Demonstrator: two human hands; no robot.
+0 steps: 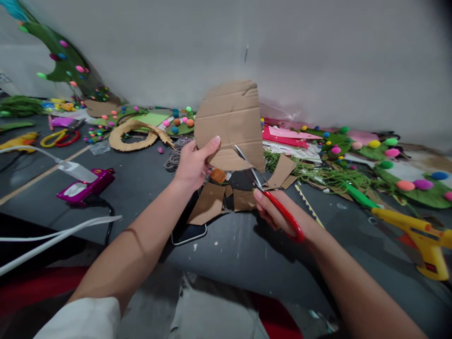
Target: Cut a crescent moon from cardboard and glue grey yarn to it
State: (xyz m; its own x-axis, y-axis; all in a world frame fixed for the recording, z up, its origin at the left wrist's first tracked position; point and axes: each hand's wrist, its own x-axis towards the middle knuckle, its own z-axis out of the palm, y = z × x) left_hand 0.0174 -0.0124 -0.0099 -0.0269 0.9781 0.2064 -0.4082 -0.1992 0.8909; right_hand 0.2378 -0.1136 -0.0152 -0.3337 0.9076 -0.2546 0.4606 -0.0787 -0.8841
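My left hand (195,162) pinches a brown cardboard piece (229,117) by its lower left edge, thumb on the front face. The piece stands raised above the table, with a rounded upper left side. My right hand (273,211) is closed around red-handled scissors (287,217). Their blades are apart at the cardboard's lower edge, one blade in front of it. Below lie cardboard scraps (207,203), partly over a dark phone-like object (189,234).
At the right lies a yellow glue gun (420,235); a magenta plug adapter (86,186) with cables sits left. Behind are a twisted paper ring (132,136), green felt shapes with pompoms (416,186), green strings (325,174) and yellow-red scissors (60,138). A wall (318,56) stands behind the table.
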